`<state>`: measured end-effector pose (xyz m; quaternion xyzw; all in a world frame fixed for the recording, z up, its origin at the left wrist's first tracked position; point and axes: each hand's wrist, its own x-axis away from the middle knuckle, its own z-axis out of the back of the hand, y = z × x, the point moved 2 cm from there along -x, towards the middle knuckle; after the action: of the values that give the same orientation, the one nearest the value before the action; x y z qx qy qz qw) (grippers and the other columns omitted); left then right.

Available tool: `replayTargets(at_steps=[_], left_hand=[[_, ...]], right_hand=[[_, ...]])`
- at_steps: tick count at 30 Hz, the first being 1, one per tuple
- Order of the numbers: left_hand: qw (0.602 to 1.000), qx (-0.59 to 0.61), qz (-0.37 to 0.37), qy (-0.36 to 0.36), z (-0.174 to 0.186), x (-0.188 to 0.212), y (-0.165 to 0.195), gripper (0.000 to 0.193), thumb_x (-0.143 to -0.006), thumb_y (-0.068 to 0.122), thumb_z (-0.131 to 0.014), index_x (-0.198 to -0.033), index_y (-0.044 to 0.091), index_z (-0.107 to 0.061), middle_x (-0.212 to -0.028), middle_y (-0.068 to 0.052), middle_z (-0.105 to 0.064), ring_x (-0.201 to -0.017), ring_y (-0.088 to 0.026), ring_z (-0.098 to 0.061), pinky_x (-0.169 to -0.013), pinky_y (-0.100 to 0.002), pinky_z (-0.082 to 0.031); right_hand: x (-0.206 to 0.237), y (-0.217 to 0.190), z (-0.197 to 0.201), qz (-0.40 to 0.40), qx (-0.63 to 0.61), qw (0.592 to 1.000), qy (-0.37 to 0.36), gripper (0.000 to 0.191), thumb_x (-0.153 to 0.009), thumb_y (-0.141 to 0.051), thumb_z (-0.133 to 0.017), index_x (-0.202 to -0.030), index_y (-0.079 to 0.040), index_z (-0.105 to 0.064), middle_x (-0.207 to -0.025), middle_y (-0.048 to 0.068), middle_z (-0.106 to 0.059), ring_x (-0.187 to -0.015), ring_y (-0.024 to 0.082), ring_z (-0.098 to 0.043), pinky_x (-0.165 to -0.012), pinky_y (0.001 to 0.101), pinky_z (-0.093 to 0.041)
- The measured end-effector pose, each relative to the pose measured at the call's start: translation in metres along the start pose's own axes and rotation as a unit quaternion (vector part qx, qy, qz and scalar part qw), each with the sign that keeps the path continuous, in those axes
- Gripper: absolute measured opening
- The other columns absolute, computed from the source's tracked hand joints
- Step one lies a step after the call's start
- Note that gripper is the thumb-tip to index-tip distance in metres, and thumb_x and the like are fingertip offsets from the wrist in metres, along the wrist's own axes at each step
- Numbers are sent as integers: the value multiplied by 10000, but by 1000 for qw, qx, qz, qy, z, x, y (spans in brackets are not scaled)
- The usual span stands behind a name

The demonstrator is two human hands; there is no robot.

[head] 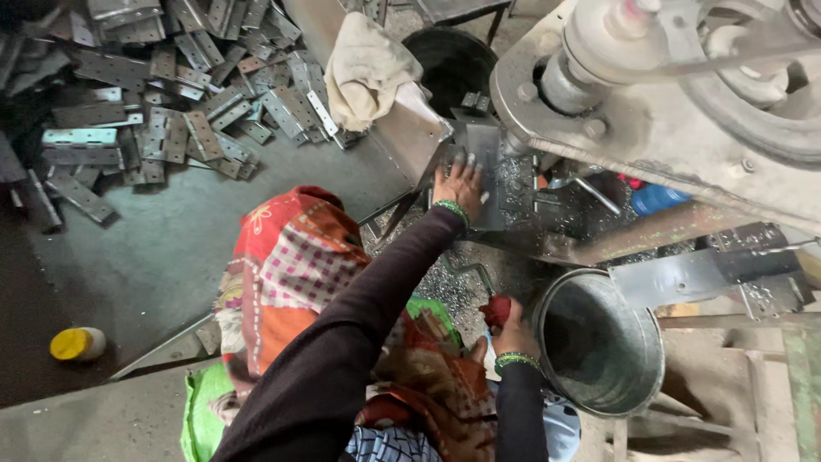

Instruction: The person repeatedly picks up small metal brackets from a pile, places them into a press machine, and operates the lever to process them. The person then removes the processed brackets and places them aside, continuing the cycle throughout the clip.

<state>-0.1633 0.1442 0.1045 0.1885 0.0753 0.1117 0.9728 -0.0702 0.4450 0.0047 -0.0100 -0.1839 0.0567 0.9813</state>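
The left hand (pixel 460 184) lies flat, fingers spread, on a dull grey metal plate (pixel 483 150) resting on the gritty bed of a worn drill press (pixel 650 103). The right hand (pixel 511 329) has its fingers wrapped tight around a red lever knob (pixel 496 310), beside a dented galvanised bucket (pixel 637 359). Flat perforated steel hinges (pixel 171 94) are heaped on the floor.

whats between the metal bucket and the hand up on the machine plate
In the head view, between the metal bucket and the left hand on the grey plate lies a bed of metal shavings.
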Motion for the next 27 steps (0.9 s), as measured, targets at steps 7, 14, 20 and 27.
replayTargets(at_steps=[7, 14, 20, 27], left_hand=[[948, 216, -90, -216, 49, 40, -70, 582, -855, 202, -622, -1435, 200, -564, -1414, -69, -642, -1216, -219, -675, -1057, -385, -536], [953, 62, 295, -34, 124, 40, -199, 497, -884, 429, -707, -1290, 142, -686, -1389, -82, -609, -1320, -279, -521, -1112, -501, -416], [859, -16, 492, 143, 117, 28, -247, 710, -947, 302, -627, -1584, 130, -364, -1599, -74, -402, -1504, -282, -330, -1223, -620, -221], [860, 11, 485, 159, 121, 10, -274, 761, -815, 315, -669, -1523, 224, -405, -1589, -20, -335, -1460, -328, -287, -1143, -703, -111]], right_hand=[[-22, 12, -29, 21, -29, 999, 22, 824, -851, -339, -746, -1538, -309, -291, -1136, 256, -711, -1044, 474, -690, -876, 575, -542], [-22, 17, -27, 3, -43, 999, 19, 808, -863, -313, -719, -1545, -336, -287, -1149, 239, -721, -1057, 464, -699, -893, 572, -539], [-25, 22, -29, 14, -19, 999, 26, 779, -858, -316, -723, -1517, -321, -307, -1138, 220, -736, -1027, 465, -704, -854, 566, -552], [-31, 30, -33, -26, -51, 998, -15, 766, -849, -289, -720, -1506, -328, -327, -1110, 197, -742, -979, 448, -727, -831, 547, -561]])
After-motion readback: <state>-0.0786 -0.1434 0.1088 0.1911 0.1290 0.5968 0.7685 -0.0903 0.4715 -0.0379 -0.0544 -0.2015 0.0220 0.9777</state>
